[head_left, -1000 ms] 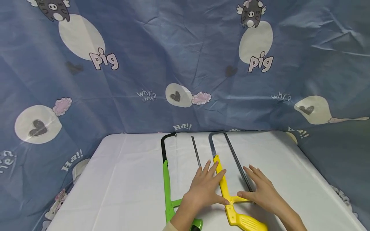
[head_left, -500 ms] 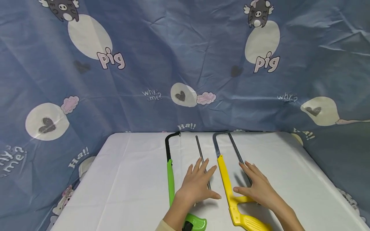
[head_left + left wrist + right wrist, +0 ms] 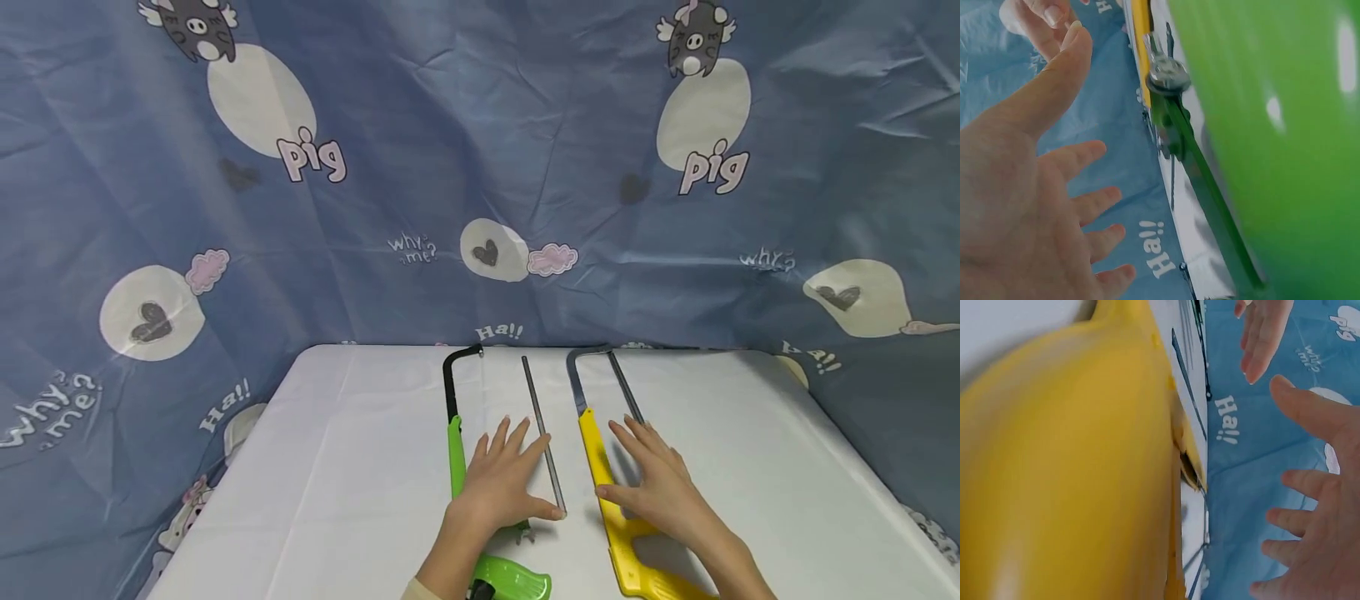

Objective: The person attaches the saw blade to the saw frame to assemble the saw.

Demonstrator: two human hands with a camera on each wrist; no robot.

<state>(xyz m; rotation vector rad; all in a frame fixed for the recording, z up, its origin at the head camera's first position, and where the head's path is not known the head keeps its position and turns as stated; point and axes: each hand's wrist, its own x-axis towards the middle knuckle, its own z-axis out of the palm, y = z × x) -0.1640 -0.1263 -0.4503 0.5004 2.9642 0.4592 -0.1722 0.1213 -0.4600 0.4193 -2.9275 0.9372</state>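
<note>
My left hand (image 3: 495,487) hovers with fingers spread over the green hacksaw (image 3: 457,454), covering part of its frame. In the left wrist view a metal wing nut (image 3: 1166,75) shows on the green hacksaw's front arm, beside my hand. A thin grey rod (image 3: 542,425) lies between the saws, its near end close to my left thumb. Over the yellow hacksaw (image 3: 595,442), my right hand (image 3: 663,487) is also spread, thumb overlapping its frame. This saw's dark blade (image 3: 626,386) runs under my right fingers, which hide its lower part. Both hands hold nothing.
The tools lie on a white-covered table (image 3: 360,467). A blue curtain (image 3: 390,167) printed with pigs and words hangs right behind the table's far edge and wraps both sides.
Both hands have moved left relative to the saws; the left has gone from the yellow saw to the green one, uncovering the rod. The whole scene has shifted right in the head view.
</note>
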